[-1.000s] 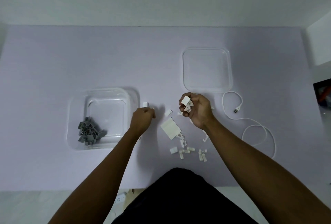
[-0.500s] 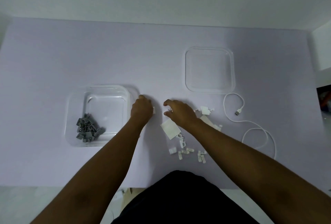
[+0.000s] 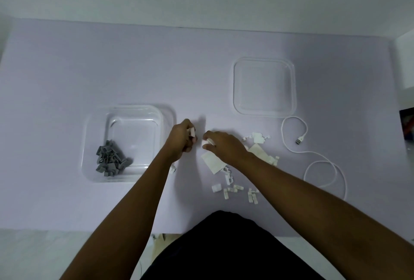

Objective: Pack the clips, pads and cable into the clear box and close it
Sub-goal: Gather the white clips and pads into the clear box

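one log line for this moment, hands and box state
left hand: holding small white clips | right hand: pinching white clip | clear plastic box: open, grey clips inside | white cable: on table

Open clear box (image 3: 127,145), scattered white clips (image 3: 235,189)

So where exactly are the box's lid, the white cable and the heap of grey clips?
lid (image 3: 264,66), head view, on its far rim.
white cable (image 3: 319,168), head view, on the near loop.
grey clips (image 3: 109,159), head view, middle of the heap inside the clear box.
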Demonstrator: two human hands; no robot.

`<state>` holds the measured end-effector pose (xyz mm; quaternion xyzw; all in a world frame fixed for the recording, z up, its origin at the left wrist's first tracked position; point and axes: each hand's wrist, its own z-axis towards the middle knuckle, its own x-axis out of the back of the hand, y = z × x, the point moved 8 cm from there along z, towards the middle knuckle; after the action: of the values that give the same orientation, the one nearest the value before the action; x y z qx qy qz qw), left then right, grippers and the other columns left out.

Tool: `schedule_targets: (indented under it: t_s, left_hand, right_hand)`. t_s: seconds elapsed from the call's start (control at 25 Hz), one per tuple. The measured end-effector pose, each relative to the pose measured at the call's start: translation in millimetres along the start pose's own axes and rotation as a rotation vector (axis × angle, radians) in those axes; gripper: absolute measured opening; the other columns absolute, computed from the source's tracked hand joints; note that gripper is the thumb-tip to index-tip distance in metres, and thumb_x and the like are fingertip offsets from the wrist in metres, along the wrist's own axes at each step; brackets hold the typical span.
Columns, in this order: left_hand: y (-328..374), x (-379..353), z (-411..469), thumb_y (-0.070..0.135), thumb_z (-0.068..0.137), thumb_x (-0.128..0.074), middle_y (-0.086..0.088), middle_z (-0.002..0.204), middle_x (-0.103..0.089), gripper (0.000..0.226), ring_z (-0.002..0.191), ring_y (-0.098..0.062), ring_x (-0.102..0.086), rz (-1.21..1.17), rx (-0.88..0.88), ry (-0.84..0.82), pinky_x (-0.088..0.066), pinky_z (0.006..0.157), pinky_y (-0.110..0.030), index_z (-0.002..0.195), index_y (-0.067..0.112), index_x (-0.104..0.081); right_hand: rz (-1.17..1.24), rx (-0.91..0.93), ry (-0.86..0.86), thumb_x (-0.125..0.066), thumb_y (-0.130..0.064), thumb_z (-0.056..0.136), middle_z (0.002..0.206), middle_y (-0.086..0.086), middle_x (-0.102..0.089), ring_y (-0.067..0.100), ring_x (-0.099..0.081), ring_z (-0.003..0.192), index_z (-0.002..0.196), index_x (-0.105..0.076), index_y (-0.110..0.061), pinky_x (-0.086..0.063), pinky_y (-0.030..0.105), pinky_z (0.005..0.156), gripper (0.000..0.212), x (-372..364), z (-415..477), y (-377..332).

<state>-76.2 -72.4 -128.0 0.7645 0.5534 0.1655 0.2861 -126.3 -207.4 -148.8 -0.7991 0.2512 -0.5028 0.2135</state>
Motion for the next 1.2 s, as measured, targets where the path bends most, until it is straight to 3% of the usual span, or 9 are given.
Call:
schedule_targets:
  t_s: [0.24, 0.32, 0.44, 0.56, 0.72, 0.8, 0.88, 1.04, 1.2]
  left_hand:
    - [16.9, -6.4, -14.9, 0.015, 0.075, -0.029, -0.012, 0.058, -0.046, 0.028, 0.033, -0.011, -0.018, -0.388, -0.117, -0.189, -0.013, 0.044, -0.019, 0.075, 0.005, -0.056]
    - [22.1, -6.0, -17.0, 0.019, 0.07, -0.033, -0.013, 0.06, -0.045, 0.034, 0.034, -0.011, -0.017, -0.381, -0.139, -0.23, -0.011, 0.047, -0.021, 0.076, -0.002, -0.059]
    - [26.8, -3.3, -24.5, 0.02, 0.074, -0.033, -0.011, 0.061, -0.04, 0.032, 0.036, -0.012, -0.014, -0.362, -0.138, -0.212, -0.011, 0.047, -0.022, 0.061, -0.001, -0.054]
    - [21.0, 4.5, -30.3, 0.025, 0.087, -0.038, -0.01, 0.056, -0.041, 0.042, 0.038, -0.014, -0.017, -0.227, -0.095, -0.074, -0.014, 0.046, -0.023, 0.05, 0.007, -0.046]
    - [15.1, 16.8, -38.7, 0.037, 0.094, -0.053, -0.005, 0.049, -0.053, 0.052, 0.037, -0.015, -0.043, 0.381, -0.108, 0.171, -0.032, 0.048, -0.024, 0.052, 0.008, -0.059]
    - [8.7, 11.6, -46.8, 0.029, 0.096, -0.051, -0.01, 0.069, -0.066, 0.033, 0.063, -0.024, -0.065, 0.691, -0.17, 0.249, -0.041, 0.061, -0.028, 0.087, 0.003, -0.067]
    - [-4.2, 7.2, -57.9, 0.02, 0.096, -0.047, -0.018, 0.096, -0.066, 0.036, 0.086, -0.033, -0.066, 0.897, -0.177, 0.353, -0.043, 0.067, -0.032, 0.128, 0.004, -0.046]
    - [-50.1, 18.5, -66.8, 0.015, 0.1, -0.039, -0.02, 0.113, -0.065, 0.064, 0.098, -0.032, -0.067, 1.063, -0.097, 0.462, -0.053, 0.083, -0.036, 0.149, -0.009, -0.005]
    - [-81.8, 31.5, -73.2, 0.015, 0.1, -0.041, -0.02, 0.123, -0.061, 0.061, 0.108, -0.034, -0.064, 0.983, 0.035, 0.443, -0.052, 0.09, -0.04, 0.149, -0.005, -0.011]
  right_hand:
    - [-0.067, -0.05, 0.022, -0.055, -0.037, 0.096, 0.093, 0.007, -0.066, 0.029, -0.064, 0.08, 0.106, -0.05, -0.015, -0.048, 0.036, 0.065, 0.025, -1.5, 3.1, -0.7]
    - [0.324, -0.158, 0.019, -0.062, -0.038, 0.094, 0.081, 0.004, -0.06, 0.019, -0.056, 0.065, 0.096, -0.053, -0.013, -0.044, 0.031, 0.057, 0.027, 0.9, -1.5, 4.9]
    - [1.232, -0.395, -0.018, -0.059, -0.029, 0.091, 0.074, 0.007, -0.049, 0.013, -0.036, 0.046, 0.075, -0.05, -0.018, -0.022, 0.023, 0.042, 0.022, -0.7, -15.6, 12.5]
    - [1.549, -0.376, -0.066, -0.039, -0.021, 0.089, 0.071, 0.01, -0.053, 0.013, -0.032, 0.041, 0.07, -0.049, -0.016, -0.01, 0.027, 0.048, 0.022, 8.0, -25.4, 12.1]
    - [1.518, -0.319, -0.05, -0.029, -0.022, 0.087, 0.085, 0.022, -0.065, 0.021, -0.037, 0.045, 0.073, -0.064, 0.002, -0.016, 0.029, 0.052, 0.044, 28.4, -21.8, 16.8]
    - [1.412, -0.342, -0.023, -0.037, -0.033, 0.095, 0.077, 0.019, -0.065, 0.022, -0.038, 0.045, 0.068, -0.064, 0.002, -0.019, 0.027, 0.05, 0.051, 36.3, -14.0, 12.4]
    - [1.143, -0.349, 0.045, -0.056, -0.039, 0.096, 0.058, 0.01, -0.055, 0.02, -0.038, 0.044, 0.06, -0.057, -0.003, -0.023, 0.026, 0.047, 0.051, 42.6, -6.9, 9.4]
    - [0.588, -0.193, 0.131, -0.072, -0.034, 0.089, 0.06, -0.001, -0.057, 0.016, -0.051, 0.053, 0.074, -0.065, -0.008, -0.043, 0.028, 0.055, 0.031, 30.2, 12.2, -9.8]
    - [0.234, -0.122, 0.07, -0.067, -0.043, 0.09, 0.102, 0.002, -0.068, 0.021, -0.064, 0.088, 0.107, -0.057, -0.018, -0.052, 0.032, 0.078, 0.032, 1.1, 23.4, -38.6]
